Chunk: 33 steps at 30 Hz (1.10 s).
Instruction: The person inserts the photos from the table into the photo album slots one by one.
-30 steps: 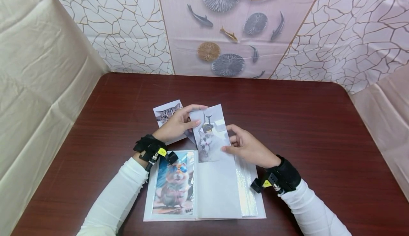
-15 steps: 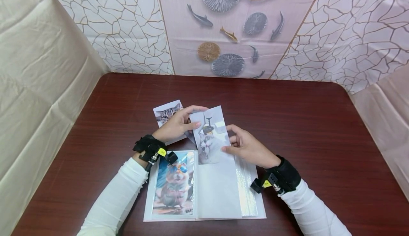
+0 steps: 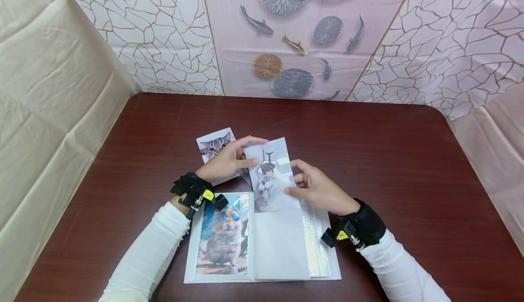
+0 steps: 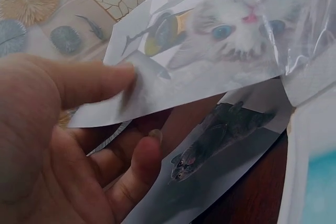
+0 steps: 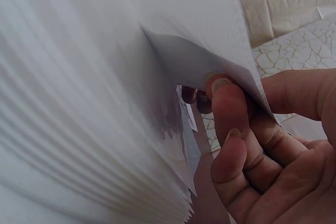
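Note:
A photo of a white cat (image 3: 266, 181) stands partly inside the clear pocket of the right-hand page (image 3: 281, 247) of an open photo album (image 3: 189, 265). My left hand (image 3: 225, 158) pinches the photo's upper left edge, thumb in front; the left wrist view shows the cat print (image 4: 220, 35) under shiny film. With my right hand (image 3: 317, 187) I pinch the outer edge of the same page near its top. In the right wrist view the page (image 5: 194, 59) bows open between those fingers. The photo's lower part lies behind the film.
Behind my left hand lie loose photos, one of a tabby cat (image 3: 214, 146) and, in the left wrist view, one of a dark grey cat (image 4: 215, 135). The left page bears a picture of a furry animal in sunglasses (image 3: 224, 240). Everything rests on a dark red-brown table (image 3: 389, 156).
The white-cat photo has slid slightly down into the page pocket, its top edge lower than before. My left fingers have shifted a little with it; the right hand stays in place.

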### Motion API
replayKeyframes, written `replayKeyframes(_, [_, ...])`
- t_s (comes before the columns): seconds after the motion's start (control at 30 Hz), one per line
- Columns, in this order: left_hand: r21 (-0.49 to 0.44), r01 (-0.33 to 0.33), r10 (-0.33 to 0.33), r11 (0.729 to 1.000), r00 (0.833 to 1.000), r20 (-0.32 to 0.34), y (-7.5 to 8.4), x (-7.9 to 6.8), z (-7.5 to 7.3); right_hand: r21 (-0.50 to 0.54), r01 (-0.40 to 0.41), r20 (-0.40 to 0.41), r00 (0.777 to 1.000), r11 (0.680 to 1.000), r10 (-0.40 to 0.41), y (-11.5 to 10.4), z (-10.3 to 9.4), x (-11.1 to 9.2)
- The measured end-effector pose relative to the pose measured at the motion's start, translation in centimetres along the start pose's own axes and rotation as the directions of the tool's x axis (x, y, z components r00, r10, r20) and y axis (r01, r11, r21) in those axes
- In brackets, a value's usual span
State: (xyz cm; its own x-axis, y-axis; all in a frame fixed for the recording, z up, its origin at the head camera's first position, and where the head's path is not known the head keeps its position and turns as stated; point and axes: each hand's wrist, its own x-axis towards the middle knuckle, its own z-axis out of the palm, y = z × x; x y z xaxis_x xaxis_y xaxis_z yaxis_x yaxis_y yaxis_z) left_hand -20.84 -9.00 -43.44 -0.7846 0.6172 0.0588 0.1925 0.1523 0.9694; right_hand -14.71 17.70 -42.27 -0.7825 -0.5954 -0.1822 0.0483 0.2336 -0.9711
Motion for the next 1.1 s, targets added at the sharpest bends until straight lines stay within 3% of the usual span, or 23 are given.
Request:
replayKeyframes(0.27, [-0.018, -0.043, 0.043, 0.999, 0.999, -0.003, -2.6, 0.7, -0.3, 0.020, 0.009, 0.006, 1.000, 1.000, -0.009, 0.1, 0.0, 0.0])
replayKeyframes(0.6, [-0.057, -0.049, 0.046, 0.997, 0.997, -0.065, -1.5, 0.6, 0.3, 0.011, 0.018, 0.010, 1.000, 1.000, -0.018, 0.1, 0.0, 0.0])
replayKeyframes(0.77, [-0.037, -0.042, 0.039, 0.998, 0.997, -0.060, -0.1, 0.2, 0.5, -0.002, 0.023, 0.014, 1.000, 1.000, -0.023, 0.1, 0.0, 0.0])
replayKeyframes(1.1, [-0.005, -0.041, 0.041, 0.999, 0.999, -0.017, -0.3, 0.2, 0.6, 0.019, 0.020, 0.010, 1.000, 1.000, -0.020, 0.1, 0.1, 0.0])
